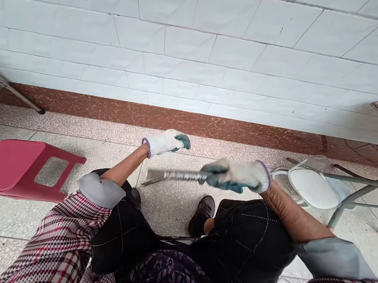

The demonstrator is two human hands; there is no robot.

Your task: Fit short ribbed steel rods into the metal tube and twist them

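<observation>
My right hand (235, 175), in a white work glove with a blue-green palm, grips one end of a slim silvery tool (181, 175). The tool points left, level above the floor; its shaft looks wrapped or ribbed and its far end is flatter and wider. Motion blur hides its exact kind. To the left, my left hand (171, 142) wears a matching glove and hangs in the air, fingers loosely bent, thumb a little apart, with nothing visible in it. Below the tool, a thin dark rod (151, 182) lies on the speckled floor between my shoes.
A red plastic stool (13, 164) stands at the left, with metal legs (16, 93) behind it. A white tiled wall (190, 45) with a brown skirting (113, 109) rises ahead. On the right are a white round-topped object (314, 188) and grey chair legs (354, 202).
</observation>
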